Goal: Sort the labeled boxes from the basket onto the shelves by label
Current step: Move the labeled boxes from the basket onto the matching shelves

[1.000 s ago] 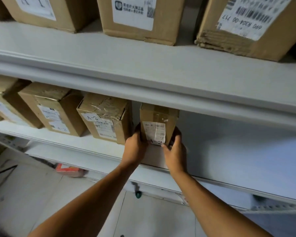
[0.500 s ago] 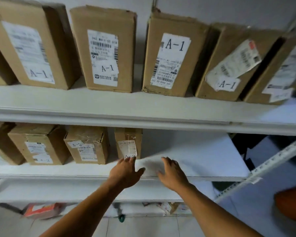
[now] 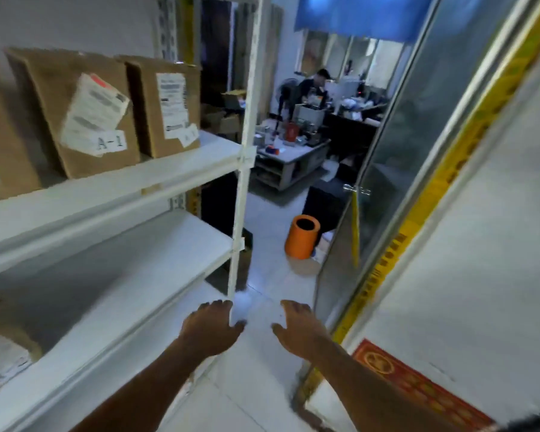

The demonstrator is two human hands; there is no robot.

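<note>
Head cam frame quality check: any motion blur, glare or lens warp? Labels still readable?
Head view: overall smear, as from motion, with soft edges on both hands, left hand and right hand. Wide-angle warp bows the shelf post and tilts the glass door. A bright glare spot sits on the floor tiles between the hands. The A-1 label reads; the neighbouring box's label is illegible.

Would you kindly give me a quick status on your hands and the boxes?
Left hand open, right hand open, both empty. A-1 box on upper shelf. Basket not in view. Orange bin ahead.
</note>
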